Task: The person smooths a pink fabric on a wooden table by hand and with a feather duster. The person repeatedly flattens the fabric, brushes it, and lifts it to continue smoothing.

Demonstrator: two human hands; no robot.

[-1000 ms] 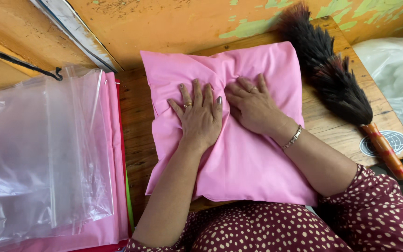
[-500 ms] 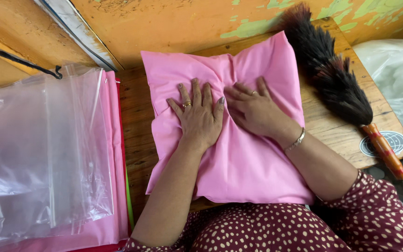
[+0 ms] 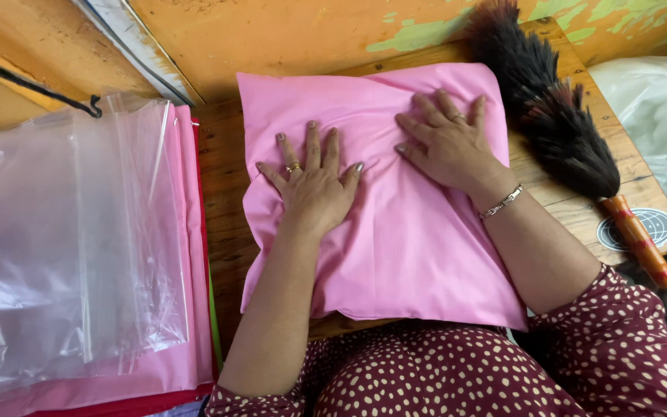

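Observation:
A pink pillow [image 3: 403,247] lies on a small wooden table [image 3: 221,201] in front of me. My left hand [image 3: 314,181] rests flat on its left half, fingers spread, a ring on one finger. My right hand [image 3: 449,143] presses flat on the upper right part of the pillow, fingers apart, a bracelet on the wrist. Neither hand grips anything. The pillow's near edge hangs over the table toward my spotted maroon top.
A dark feather duster [image 3: 557,123] with an orange handle lies on the table's right side. At the left sits a stack of pink fabric [image 3: 187,232] under clear plastic bags [image 3: 63,239]. A white plastic bag [image 3: 658,116] is at far right. An orange wall stands behind.
Both hands have slid apart across the pillow, the left one leftward and the right one rightward, and the creases in the middle of the cover have flattened.

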